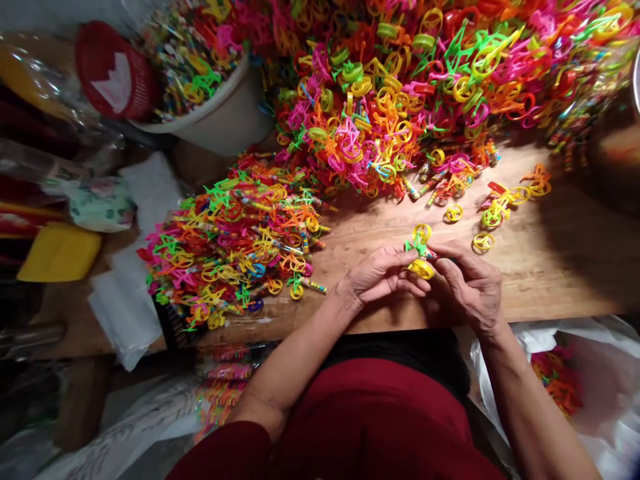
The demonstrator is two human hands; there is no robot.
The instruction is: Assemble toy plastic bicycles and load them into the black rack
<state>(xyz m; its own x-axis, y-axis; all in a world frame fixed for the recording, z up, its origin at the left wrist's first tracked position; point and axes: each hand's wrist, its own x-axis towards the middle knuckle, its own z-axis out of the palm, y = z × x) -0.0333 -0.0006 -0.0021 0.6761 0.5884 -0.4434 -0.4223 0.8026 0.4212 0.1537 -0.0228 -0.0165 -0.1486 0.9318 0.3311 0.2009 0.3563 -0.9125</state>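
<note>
Head view: left grip (379,273) pinches a toy bicycle (416,247), right grip (473,281) a reddish piece (432,255).

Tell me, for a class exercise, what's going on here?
A person is handling a small green and yellow toy over a wooden table. The left hand holds it while the right hand pinches at its side. Yellow wheels lie just beyond. One colourful heap sits left, a larger pile farther back.

Left hand (383,272): right of frame centre, palm upward, fingers curled
Right hand (473,283): farther right, thumb and forefinger pinching
Left forearm (303,357): bare, slanting up rightward
Right forearm (537,393): from lower right, slanting up leftward
</note>
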